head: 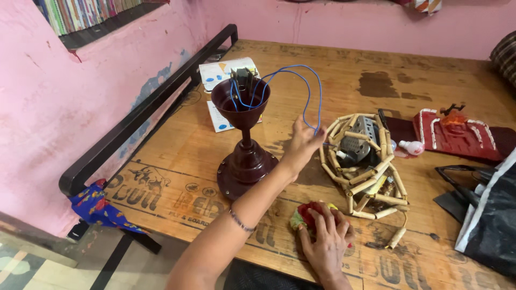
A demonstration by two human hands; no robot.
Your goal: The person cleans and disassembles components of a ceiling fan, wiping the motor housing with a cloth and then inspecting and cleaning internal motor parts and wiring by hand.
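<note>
**Thin wire under pull, light stand beside it**

Nearest the lens, the right hand (326,244) lies flat with fingers spread over a small red and green cloth bundle (307,215) on the worn plywood tabletop (344,70); it presses down on the bundle rather than closing around it. Beyond that, the left hand (303,144) reaches forward with its fingertips pinched shut on the thin blue wire (310,91), gripping it where the loop comes down.

From that pinch the wire arcs up and away, then drops into the cup of the dark maroon plastic pedestal stand (244,139), where 1 small dark electrical part (243,79) sits with the wire ends around it. Just to the outer side of the pinch rests a round frame of rolled tan paper sticks (365,166) holding a grey metal motor-like block (361,140). Behind the stand lies a white printed card box (221,75).

Risks, as I judge them: a firm tug could drag the part out of the cup, or tip the stand, since its top looks heavier than the narrow stem. Whether the wire joints are fixed cannot be told; loose ones may pull free. A sideways sweep of the forearm could knock the stick frame, and the wire might snag on it
</note>
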